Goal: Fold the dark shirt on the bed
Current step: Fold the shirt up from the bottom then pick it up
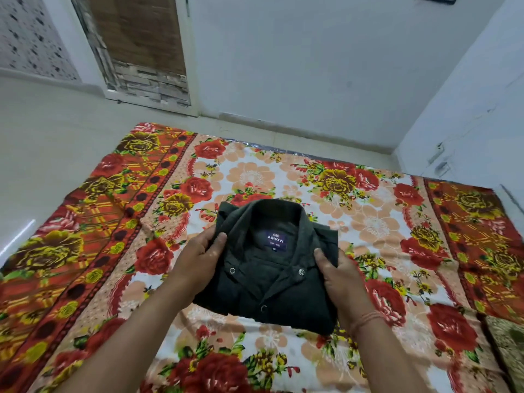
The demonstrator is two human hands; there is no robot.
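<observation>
The dark shirt point(269, 282) sits just below the middle of the frame, already folded into a compact rectangle with its collar point(263, 211) pointing toward the top of the picture and the front facing up. It lies between the two hands, which reach in from the bottom edge. The left hand point(202, 256) grips the shirt's left edge near the shoulder, thumb curled over the top of the cloth and the fingers hidden beneath it. The right hand point(337, 276) clamps the opposite edge in the same way, thumb pressed on the upper surface just right of the collar opening; a band of reddish thread point(365, 319) circles its wrist. Inside the open collar a dark blue label point(275, 241) reads ARROW, and three round snap buttons point(263, 308) show on the front below it. The shirt is over the pale central part of the bed point(255, 177), whose sheet is printed with red and yellow roses and has orange-red borders at the left and right sides of the frame; whether the bundle rests fully on the sheet or is slightly raised cannot be told. Beyond the bed, pale floor point(56, 123) fills the left, a door point(141, 46) stands at the upper left, and white walls point(312, 66) fill the upper right.
</observation>
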